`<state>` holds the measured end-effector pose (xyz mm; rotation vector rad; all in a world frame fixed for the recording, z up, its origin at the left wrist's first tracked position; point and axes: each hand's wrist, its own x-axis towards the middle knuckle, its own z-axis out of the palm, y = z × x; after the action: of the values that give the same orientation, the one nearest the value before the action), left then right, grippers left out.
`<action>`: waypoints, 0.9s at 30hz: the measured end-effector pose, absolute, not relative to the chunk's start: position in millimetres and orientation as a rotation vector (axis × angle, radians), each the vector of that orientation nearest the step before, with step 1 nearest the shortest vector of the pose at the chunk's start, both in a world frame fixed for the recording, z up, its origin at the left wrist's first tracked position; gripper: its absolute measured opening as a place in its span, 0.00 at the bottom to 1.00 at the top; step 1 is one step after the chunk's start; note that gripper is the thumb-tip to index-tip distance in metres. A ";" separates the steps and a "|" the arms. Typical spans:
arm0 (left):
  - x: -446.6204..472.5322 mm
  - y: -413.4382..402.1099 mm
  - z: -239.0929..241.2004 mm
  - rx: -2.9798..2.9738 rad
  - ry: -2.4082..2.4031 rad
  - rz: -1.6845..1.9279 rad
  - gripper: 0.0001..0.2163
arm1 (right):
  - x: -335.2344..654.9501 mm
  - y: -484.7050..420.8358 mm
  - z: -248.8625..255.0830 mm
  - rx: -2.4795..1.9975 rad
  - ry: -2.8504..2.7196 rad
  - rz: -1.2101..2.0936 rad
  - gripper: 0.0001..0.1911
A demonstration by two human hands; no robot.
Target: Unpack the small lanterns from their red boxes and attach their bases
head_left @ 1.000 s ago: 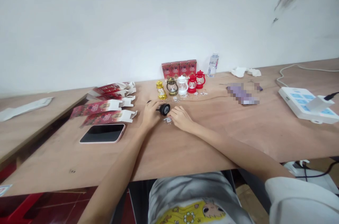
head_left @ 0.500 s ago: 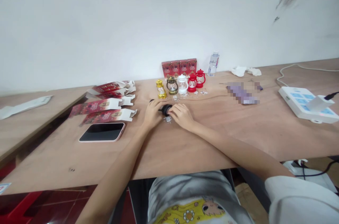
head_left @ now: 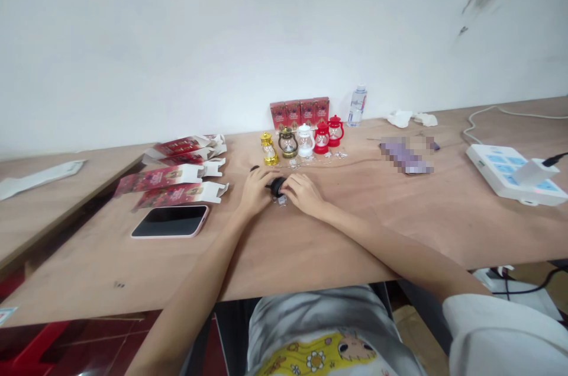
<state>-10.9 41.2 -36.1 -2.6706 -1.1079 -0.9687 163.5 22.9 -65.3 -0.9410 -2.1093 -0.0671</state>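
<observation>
A small black lantern (head_left: pixel 277 186) lies on its side between my two hands, just above the wooden table. Around its upper part, my left hand (head_left: pixel 256 191) is closed. The fingertips of my right hand (head_left: pixel 303 193) pinch the lantern's base end; what they touch there is partly hidden. Under the lantern rests a small whitish tag-like piece (head_left: pixel 283 201). Beyond my hands stand a gold lantern (head_left: pixel 268 150), a bronze lantern (head_left: pixel 288 143), a white lantern (head_left: pixel 306 141) and two red lanterns (head_left: pixel 322 139), upright in a row, with small clear and white bits before them.
Several red boxes (head_left: pixel 300 114) stand against the wall beside a water bottle (head_left: pixel 357 106). Opened flat cartons (head_left: pixel 177 174) and a phone (head_left: pixel 171 222) lie to the left. At right are a blurred purple item (head_left: pixel 406 157), crumpled tissues (head_left: pixel 400 119) and a power strip (head_left: pixel 517 174).
Hardly anything differs. Both hands keep their hold on the black lantern, and the whole view has shifted very slightly.
</observation>
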 end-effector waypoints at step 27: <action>-3.4 37.2 -37.3 -2.791 -1.312 -1.241 0.15 | 162.0 21.9 -63.3 -1.014 -2.201 -0.091 0.04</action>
<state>-3.4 37.2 -37.3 -2.7912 -1.3123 -1.2406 162.0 21.9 -63.3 -1.0136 -2.2013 -0.0913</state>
